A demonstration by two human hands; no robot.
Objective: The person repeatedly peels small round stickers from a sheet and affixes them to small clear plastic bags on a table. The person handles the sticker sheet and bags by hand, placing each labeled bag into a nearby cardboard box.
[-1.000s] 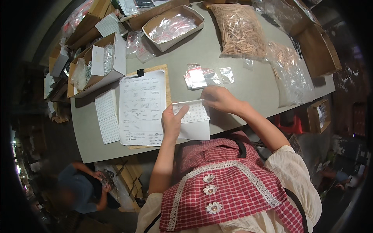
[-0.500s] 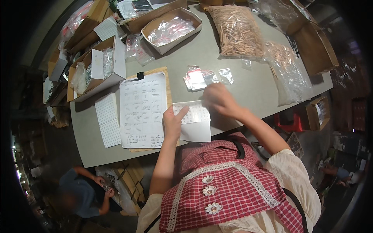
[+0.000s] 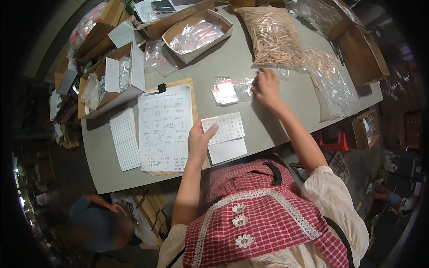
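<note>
Across the desk (image 3: pixel 212 67), the two hands stand apart. The left hand (image 3: pixel 199 137) is closed on the left edge of a white label sheet (image 3: pixel 229 127), its thumb flat on the face; the sheet, bearing rows of small marks, extends to the right of this hand. The right hand (image 3: pixel 268 89), ahead and to the right of the left, has its fingers bent close together at a small clear bag (image 3: pixel 249 81); whether they grip it cannot be told. Just left of the right hand lies a group of small bags (image 3: pixel 228 93); beyond it, a large sack of wooden sticks (image 3: pixel 277 42). Left of the left hand: a clipboard (image 3: pixel 194 107) under a printed page (image 3: pixel 164 143).
</note>
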